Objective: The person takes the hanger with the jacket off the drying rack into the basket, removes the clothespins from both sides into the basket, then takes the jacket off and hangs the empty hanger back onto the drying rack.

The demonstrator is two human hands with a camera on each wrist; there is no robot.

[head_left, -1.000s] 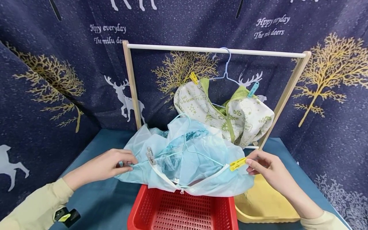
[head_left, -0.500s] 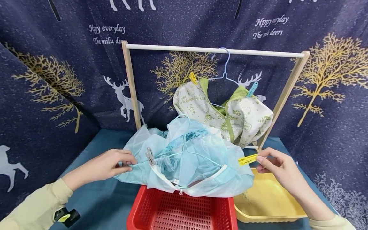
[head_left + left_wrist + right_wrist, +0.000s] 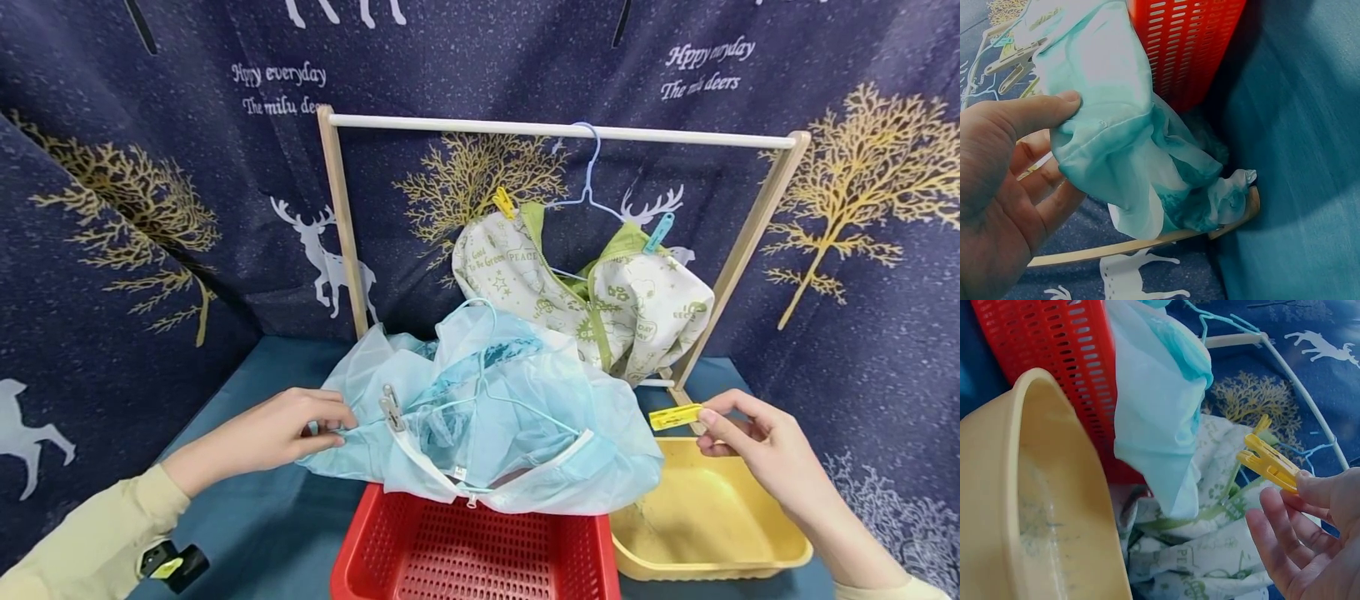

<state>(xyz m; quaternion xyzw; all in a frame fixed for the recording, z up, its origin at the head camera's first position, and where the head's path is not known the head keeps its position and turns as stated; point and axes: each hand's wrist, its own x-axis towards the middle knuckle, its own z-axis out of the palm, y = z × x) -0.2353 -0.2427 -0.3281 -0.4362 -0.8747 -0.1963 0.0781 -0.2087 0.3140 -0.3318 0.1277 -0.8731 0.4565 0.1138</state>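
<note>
A sheer light blue zip jacket (image 3: 607,450) lies over the back of a red basket (image 3: 348,542), with a pale blue hanger (image 3: 482,367) in its neck. A grey clothespin (image 3: 392,410) clips the left side of its collar to the hanger. My left hand (image 3: 296,425) pinches the jacket's left part between thumb and fingers, seen close in the left wrist view. Off the jacket's right side, my right hand (image 3: 765,442) holds a yellow clothespin (image 3: 675,417) by one end, above a yellow basin (image 3: 720,568). No clothespin sits on the right side of the collar.
Behind stands a rack with a white rod (image 3: 450,125) and wooden legs. From it a blue hanger (image 3: 588,183) carries a white and green printed garment (image 3: 510,258), clipped by a yellow clothespin (image 3: 503,202) and a teal clothespin (image 3: 658,232).
My right hand has pulled the yellow clothespin off the right side of the collar and moved right with it, over the basin. The left hand keeps its place on the jacket.
</note>
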